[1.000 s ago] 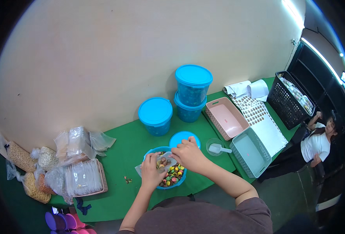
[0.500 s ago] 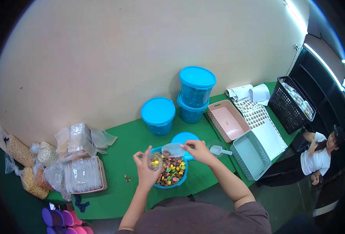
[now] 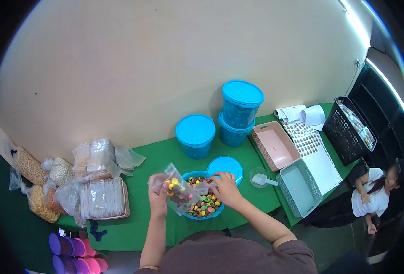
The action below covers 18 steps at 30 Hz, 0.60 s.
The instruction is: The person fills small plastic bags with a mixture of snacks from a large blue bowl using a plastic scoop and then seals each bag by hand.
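On the green table (image 3: 133,228):
Left hand (image 3: 157,197): fingers clamped on a clear bag (image 3: 180,192) of sweets.
Right hand (image 3: 225,189): fingers together over the blue tub (image 3: 202,201), touching the bag's edge.

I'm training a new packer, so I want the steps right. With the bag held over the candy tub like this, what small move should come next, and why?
Probably lift another scoop from the tub into the bag. The left hand holds the bag up over the tub with only a few candies inside, and the right hand is down at the candies beside it.
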Each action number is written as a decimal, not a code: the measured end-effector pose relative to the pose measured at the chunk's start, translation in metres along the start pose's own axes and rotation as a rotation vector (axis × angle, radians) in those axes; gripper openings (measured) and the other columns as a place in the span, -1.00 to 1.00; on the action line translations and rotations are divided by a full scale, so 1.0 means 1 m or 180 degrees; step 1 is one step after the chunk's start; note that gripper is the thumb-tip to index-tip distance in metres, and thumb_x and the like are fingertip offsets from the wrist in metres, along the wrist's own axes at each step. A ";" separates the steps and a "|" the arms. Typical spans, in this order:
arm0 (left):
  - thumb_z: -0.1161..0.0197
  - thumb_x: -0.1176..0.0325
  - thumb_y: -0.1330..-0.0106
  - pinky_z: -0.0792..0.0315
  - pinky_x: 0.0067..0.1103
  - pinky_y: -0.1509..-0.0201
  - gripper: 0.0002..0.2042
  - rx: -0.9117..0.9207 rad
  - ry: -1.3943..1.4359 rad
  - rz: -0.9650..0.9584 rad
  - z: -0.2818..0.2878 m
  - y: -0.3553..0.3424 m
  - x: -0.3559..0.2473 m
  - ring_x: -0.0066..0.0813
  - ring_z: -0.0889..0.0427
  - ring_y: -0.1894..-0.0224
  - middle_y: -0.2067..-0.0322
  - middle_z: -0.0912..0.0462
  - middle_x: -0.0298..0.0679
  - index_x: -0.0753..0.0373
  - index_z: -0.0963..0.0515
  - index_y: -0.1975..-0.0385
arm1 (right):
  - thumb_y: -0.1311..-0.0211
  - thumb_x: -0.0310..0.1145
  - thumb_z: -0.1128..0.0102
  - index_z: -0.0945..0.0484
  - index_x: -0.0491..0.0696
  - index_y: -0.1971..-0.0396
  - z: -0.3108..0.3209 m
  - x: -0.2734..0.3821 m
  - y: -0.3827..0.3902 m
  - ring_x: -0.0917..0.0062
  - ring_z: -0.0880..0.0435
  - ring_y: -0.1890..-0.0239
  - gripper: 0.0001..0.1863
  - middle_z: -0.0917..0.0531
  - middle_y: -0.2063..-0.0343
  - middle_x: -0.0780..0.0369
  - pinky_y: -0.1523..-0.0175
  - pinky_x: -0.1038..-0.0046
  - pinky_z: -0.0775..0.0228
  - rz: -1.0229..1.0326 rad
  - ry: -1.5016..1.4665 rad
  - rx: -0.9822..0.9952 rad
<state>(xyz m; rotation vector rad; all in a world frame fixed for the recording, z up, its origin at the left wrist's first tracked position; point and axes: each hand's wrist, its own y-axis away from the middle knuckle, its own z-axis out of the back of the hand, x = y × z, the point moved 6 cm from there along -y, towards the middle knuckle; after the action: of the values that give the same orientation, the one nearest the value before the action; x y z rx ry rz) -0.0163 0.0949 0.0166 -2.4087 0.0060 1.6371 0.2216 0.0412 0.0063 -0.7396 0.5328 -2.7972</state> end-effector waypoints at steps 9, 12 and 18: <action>-0.30 0.38 -0.31 -0.46 -0.57 -0.01 -0.84 0.0496 -0.0317 -0.0118 -0.062 0.024 -0.012 -0.51 -0.62 0.12 0.17 -0.67 -0.13 0.36 -0.61 0.25 | -0.27 -0.36 -0.28 -0.60 -0.16 0.08 0.012 0.053 -0.012 0.59 -0.56 0.02 -0.72 -0.62 0.11 0.25 -0.04 0.49 -0.43 -0.0547 -0.3761 0.0172; -0.36 0.42 -0.27 -0.50 -0.64 0.11 -0.84 0.0092 -0.0296 0.0243 -0.058 0.026 -0.006 -0.59 -0.65 0.24 0.29 -0.71 -0.26 0.37 -0.61 0.27 | -0.25 -0.36 -0.30 -0.63 -0.19 0.13 0.006 0.053 -0.006 0.65 -0.59 0.12 -0.73 -0.66 0.18 0.27 0.04 0.54 -0.44 -0.1058 -0.4234 0.0097; -0.32 0.45 -0.29 -0.47 -0.69 0.18 -0.91 0.0251 -0.0366 -0.0156 -0.062 0.030 -0.014 -0.65 -0.62 0.32 0.37 -0.69 -0.28 0.34 -0.61 0.33 | -0.30 -0.37 -0.25 -0.65 -0.20 0.17 0.014 0.057 0.000 0.68 -0.59 0.13 -0.78 -0.68 0.20 0.29 0.02 0.56 -0.42 -0.1144 -0.4463 -0.0091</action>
<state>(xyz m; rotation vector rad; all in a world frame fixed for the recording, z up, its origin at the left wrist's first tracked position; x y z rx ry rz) 0.0315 0.0520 0.0456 -2.2364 -0.0075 1.7175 0.1802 0.0214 0.0429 -2.5415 0.1303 -1.7326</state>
